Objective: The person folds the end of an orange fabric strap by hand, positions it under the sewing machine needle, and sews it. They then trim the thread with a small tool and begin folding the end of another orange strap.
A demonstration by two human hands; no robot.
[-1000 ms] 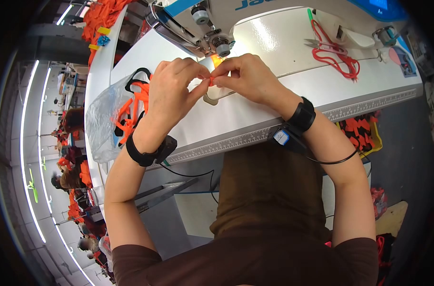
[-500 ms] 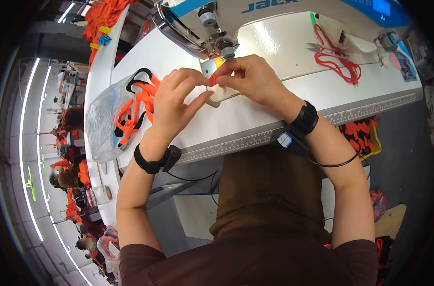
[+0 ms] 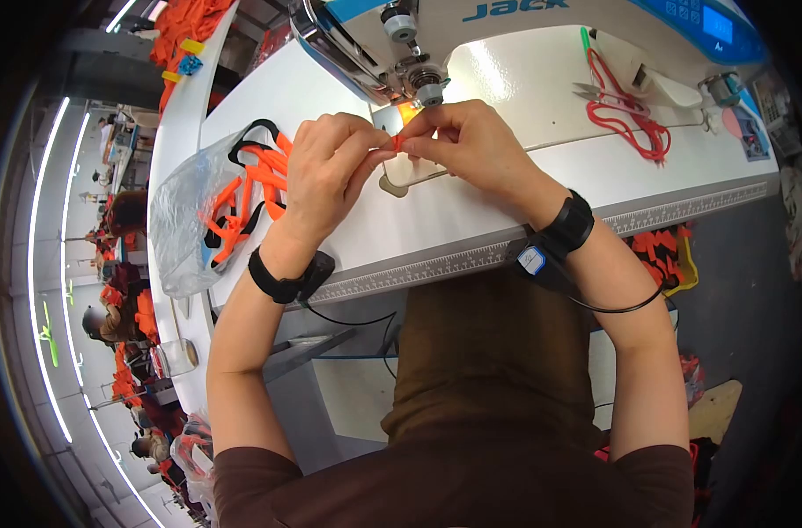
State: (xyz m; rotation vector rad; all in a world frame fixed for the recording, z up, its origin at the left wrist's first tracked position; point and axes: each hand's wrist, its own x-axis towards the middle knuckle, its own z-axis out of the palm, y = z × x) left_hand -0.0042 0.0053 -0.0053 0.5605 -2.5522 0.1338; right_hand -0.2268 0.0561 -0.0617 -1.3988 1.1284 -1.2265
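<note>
L hand [image 3: 331, 172] & R hand [image 3: 471, 145] both pinching small orange strip [image 3: 398, 142] just below sewing machine [image 3: 401, 53] needle

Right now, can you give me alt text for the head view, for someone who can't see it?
Both hands, left hand and right hand, pinch a small orange strip just in front of the sewing machine's needle area on a white table. A clear bag of orange straps lies to the left; red cord lies to the right.
</note>
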